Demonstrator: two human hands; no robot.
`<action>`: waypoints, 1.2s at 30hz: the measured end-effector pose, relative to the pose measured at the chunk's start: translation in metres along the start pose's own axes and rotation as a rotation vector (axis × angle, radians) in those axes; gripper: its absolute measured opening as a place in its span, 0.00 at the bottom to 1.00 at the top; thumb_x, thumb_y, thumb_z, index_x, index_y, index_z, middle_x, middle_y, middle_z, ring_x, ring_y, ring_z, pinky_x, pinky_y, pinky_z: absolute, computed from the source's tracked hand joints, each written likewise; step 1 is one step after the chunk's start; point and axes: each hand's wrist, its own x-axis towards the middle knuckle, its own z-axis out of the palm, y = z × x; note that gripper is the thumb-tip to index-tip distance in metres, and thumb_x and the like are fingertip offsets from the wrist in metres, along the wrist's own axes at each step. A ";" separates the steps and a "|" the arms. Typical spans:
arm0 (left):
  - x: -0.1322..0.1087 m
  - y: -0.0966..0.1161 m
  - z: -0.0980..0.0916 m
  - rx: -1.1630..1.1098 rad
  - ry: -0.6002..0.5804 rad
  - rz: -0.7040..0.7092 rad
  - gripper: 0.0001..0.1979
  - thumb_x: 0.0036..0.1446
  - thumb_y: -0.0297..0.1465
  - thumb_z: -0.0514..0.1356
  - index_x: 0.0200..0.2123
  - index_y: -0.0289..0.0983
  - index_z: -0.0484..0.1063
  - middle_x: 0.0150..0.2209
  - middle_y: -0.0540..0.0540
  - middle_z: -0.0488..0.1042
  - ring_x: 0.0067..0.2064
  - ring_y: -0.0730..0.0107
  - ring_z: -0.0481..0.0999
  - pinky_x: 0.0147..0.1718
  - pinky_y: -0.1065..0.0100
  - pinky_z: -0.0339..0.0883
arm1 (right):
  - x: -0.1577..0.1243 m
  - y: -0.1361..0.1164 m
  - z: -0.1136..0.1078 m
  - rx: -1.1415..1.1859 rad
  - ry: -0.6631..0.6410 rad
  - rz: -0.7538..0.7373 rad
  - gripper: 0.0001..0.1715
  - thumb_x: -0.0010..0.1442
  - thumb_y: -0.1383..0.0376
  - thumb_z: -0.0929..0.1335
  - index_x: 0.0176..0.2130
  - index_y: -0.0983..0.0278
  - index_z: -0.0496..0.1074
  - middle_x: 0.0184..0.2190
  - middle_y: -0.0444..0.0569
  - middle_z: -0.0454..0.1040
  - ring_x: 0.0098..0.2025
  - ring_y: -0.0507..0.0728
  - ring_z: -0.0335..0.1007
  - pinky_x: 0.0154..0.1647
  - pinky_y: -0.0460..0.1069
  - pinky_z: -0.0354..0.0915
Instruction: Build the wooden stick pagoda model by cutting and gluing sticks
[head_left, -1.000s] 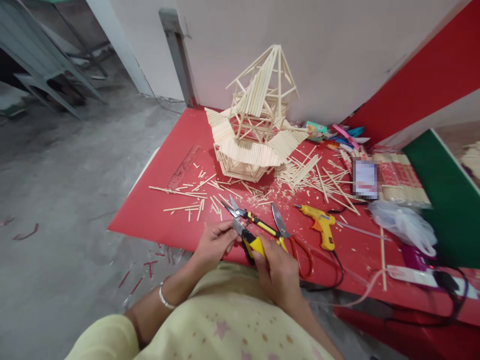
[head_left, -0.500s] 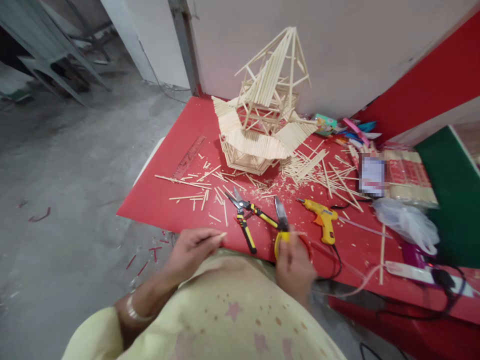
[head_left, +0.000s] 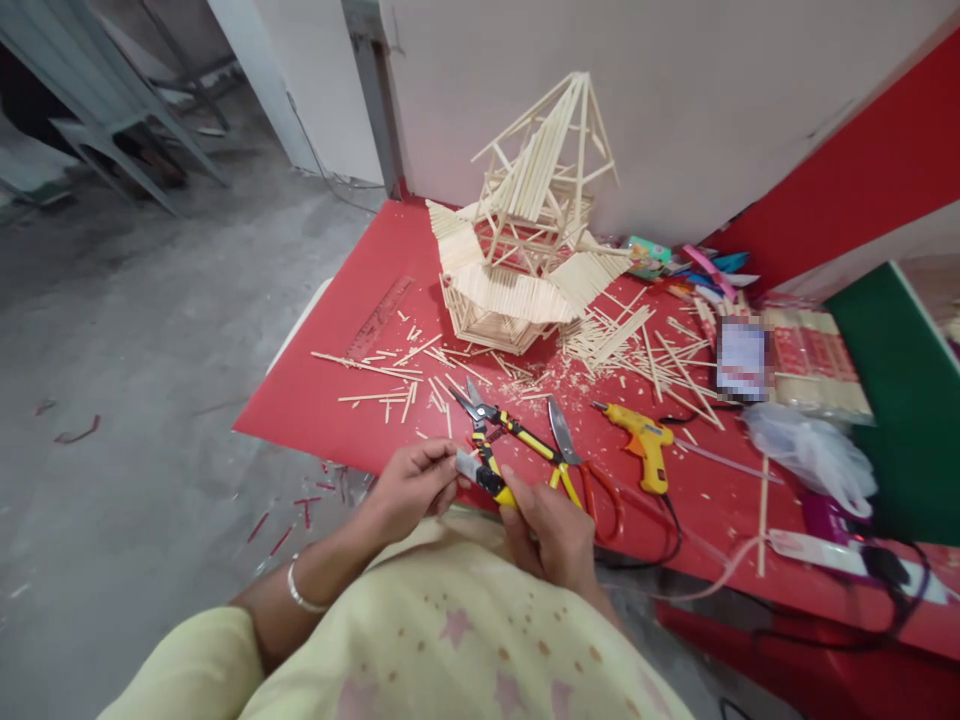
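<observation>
My right hand (head_left: 551, 525) grips a utility knife (head_left: 491, 482) with a yellow and black handle. The blade points left and reaches the fingertips of my left hand (head_left: 420, 485). Those fingertips are pinched together; a small pale stick showed there half a second ago but is mostly hidden now. Just beyond my hands lie hand pruners (head_left: 517, 430) with black and yellow handles. Beside them are scissors (head_left: 564, 435) with yellow and red handles. Farther back on the red table stands a pagoda-like model (head_left: 525, 290) built of thin wooden sticks.
Loose wooden sticks (head_left: 615, 335) and shavings cover the middle of the red tabletop (head_left: 300, 400). A yellow glue gun (head_left: 637, 440), a plastic bag (head_left: 814, 450) and a white power strip (head_left: 814, 550) with cords are at the right. A ruler (head_left: 381, 315) lies left of the model.
My right hand has moved left from beside the scissors, and the utility knife now shows in it. My left hand has shifted slightly right, so both hands meet at the blade.
</observation>
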 end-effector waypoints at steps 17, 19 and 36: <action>-0.023 0.014 0.000 0.208 -0.036 0.012 0.18 0.58 0.43 0.60 0.23 0.36 0.70 0.15 0.55 0.54 0.17 0.80 0.50 0.18 0.73 0.42 | -0.017 -0.004 0.008 -0.057 -0.012 -0.005 0.25 0.64 0.61 0.65 0.60 0.55 0.67 0.29 0.46 0.71 0.29 0.52 0.63 0.33 0.46 0.57; -0.030 0.018 -0.001 0.198 -0.043 -0.013 0.20 0.58 0.44 0.60 0.22 0.36 0.70 0.14 0.55 0.54 0.17 0.80 0.50 0.17 0.73 0.42 | -0.023 -0.005 0.004 -0.108 0.018 0.038 0.23 0.63 0.59 0.66 0.57 0.52 0.70 0.30 0.47 0.73 0.30 0.53 0.65 0.34 0.47 0.59; 0.002 0.008 -0.023 -0.162 0.163 0.015 0.15 0.53 0.39 0.67 0.36 0.32 0.77 0.26 0.47 0.75 0.16 0.84 0.59 0.14 0.77 0.43 | 0.054 -0.006 -0.011 0.119 -0.014 -0.040 0.27 0.67 0.64 0.64 0.63 0.58 0.63 0.39 0.50 0.76 0.37 0.53 0.73 0.39 0.46 0.66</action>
